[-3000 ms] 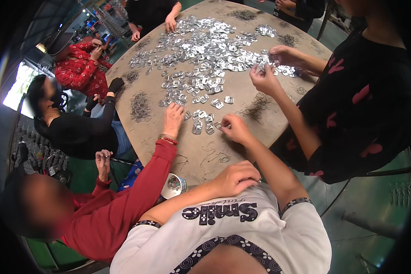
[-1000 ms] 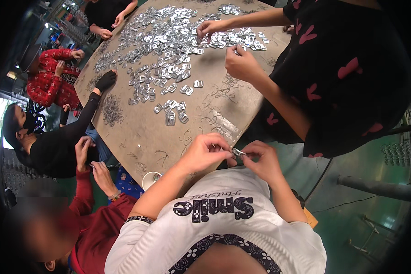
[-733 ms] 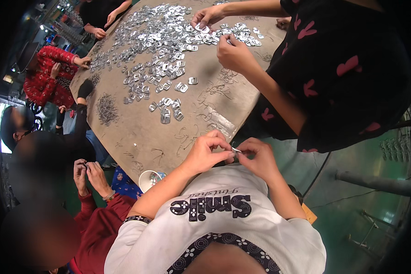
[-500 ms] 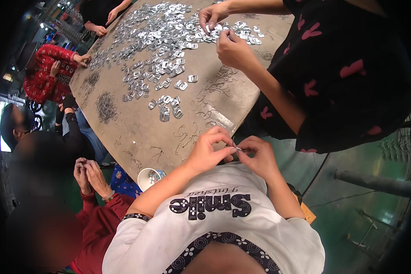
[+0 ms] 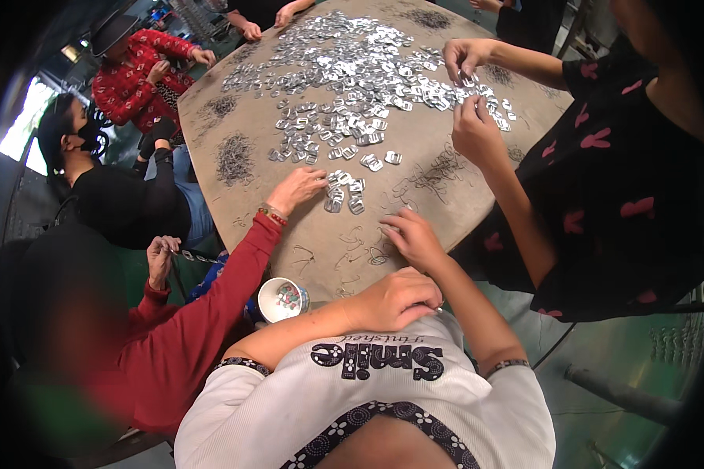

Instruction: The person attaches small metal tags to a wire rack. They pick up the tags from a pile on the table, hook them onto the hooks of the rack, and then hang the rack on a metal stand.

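My left hand (image 5: 399, 299) is closed in front of my white shirt, thumb pressed against the fingers. A small shiny bit shows at its fingertips, too little to name. My right hand (image 5: 414, 238) reaches over the table's near edge, its fingers apart and lightly bent, low over the tabletop. Thin bent wire pieces (image 5: 355, 244) lie scattered just left of its fingertips. Beyond them sits a small cluster of flat silver metal buckles (image 5: 343, 195), apart from the big heap of buckles (image 5: 360, 62).
A white cup (image 5: 283, 300) with small pieces inside stands by my left forearm. A co-worker's hand in a red sleeve (image 5: 297, 187) touches the small buckle cluster. Another co-worker's hands (image 5: 475, 125) work at the right. Dark wire piles (image 5: 236, 159) lie on the tabletop (image 5: 289, 227).
My hands have parted: the right moved forward to the table, the left stayed near my shirt. The red-sleeved co-worker's hand has reached out to the buckles. The view has shifted.
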### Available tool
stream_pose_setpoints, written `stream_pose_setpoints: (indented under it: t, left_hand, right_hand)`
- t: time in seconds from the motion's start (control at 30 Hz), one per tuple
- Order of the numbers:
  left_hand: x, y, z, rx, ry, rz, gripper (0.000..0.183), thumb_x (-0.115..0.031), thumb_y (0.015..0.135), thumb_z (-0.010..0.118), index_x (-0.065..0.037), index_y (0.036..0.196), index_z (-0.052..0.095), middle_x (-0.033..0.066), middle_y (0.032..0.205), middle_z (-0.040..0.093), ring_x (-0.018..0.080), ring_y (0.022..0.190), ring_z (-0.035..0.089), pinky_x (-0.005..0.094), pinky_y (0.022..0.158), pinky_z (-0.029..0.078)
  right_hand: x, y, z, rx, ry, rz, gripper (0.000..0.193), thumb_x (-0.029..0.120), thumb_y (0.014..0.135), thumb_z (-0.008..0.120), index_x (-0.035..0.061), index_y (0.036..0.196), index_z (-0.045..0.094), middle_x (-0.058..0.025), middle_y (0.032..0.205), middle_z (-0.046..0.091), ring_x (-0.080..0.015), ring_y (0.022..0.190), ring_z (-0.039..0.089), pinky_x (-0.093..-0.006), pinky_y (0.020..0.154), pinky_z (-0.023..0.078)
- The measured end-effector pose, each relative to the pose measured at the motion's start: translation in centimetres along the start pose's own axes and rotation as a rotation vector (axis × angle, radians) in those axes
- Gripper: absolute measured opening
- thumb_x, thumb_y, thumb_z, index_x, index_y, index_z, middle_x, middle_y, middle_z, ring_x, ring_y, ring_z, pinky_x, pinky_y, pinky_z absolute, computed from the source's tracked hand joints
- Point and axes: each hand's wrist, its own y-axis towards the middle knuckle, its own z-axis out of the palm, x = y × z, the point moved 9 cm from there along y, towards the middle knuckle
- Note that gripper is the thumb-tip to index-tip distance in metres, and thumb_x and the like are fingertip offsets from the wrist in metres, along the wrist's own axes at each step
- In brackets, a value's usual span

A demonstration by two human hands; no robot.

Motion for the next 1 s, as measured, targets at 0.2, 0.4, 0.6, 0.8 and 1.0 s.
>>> stream_pose_setpoints:
  t: [0.2,0.4,0.6,0.8,1.0]
  left_hand:
    - [0.2,-1.1,0.4,0.047,0.053,0.002,0.008,-0.006,0.074,0.065,-0.005,0.077,0.057,0.0059,0.084,0.064,0.0249,0.082,0.06,0.036,0.076,0.045]
    - [0.5,-1.3,-0.5,-0.03,0.046,-0.001,0.009,-0.006,0.073,0.064,-0.005,0.079,0.057,0.0066,0.08,0.062,0.0251,0.079,0.059,0.0361,0.076,0.043]
    - [1.1,-1.1,-0.6,-0.07,-0.003,-0.034,0.009,-0.005,0.072,0.063,-0.005,0.08,0.057,0.0073,0.078,0.062,0.0257,0.076,0.059,0.0359,0.074,0.042]
    - [1.1,-0.6,-1.6,-0.228,0.015,-0.081,0.009,-0.004,0.072,0.063,-0.004,0.078,0.057,0.0083,0.078,0.062,0.0262,0.075,0.06,0.0353,0.071,0.044]
    - [1.2,-0.2,-2.2,-0.349,0.069,-0.1,0.01,-0.003,0.071,0.064,-0.003,0.077,0.057,0.0096,0.075,0.061,0.028,0.071,0.058,0.0363,0.068,0.043]
  right_hand:
    - [-1.1,7.2,9.4,0.187,-0.366,-0.245,0.026,0.002,0.075,0.056,0.0039,0.101,0.059,-0.0132,0.102,0.053,-0.0316,0.087,0.055,-0.0392,0.076,0.045]
    - [-2.5,7.8,8.4,0.092,-0.297,-0.055,0.011,0.003,0.074,0.06,0.0005,0.082,0.054,-0.0151,0.096,0.056,-0.0338,0.086,0.055,-0.0397,0.072,0.046]
    - [-3.0,4.9,2.5,0.101,0.299,0.287,0.017,0.003,0.074,0.066,-0.0008,0.089,0.059,-0.0103,0.074,0.063,-0.0214,0.069,0.062,-0.0286,0.063,0.05]
    - [1.6,-2.6,-5.5,-0.121,0.777,0.379,0.019,0.002,0.076,0.066,-0.0041,0.094,0.06,-0.0071,0.08,0.064,-0.0108,0.072,0.062,-0.0218,0.064,0.05]
    - [3.2,-8.1,-9.1,-0.312,0.605,0.29,0.015,0.001,0.075,0.065,-0.0034,0.088,0.061,-0.007,0.08,0.065,-0.0103,0.073,0.062,-0.0216,0.067,0.049]
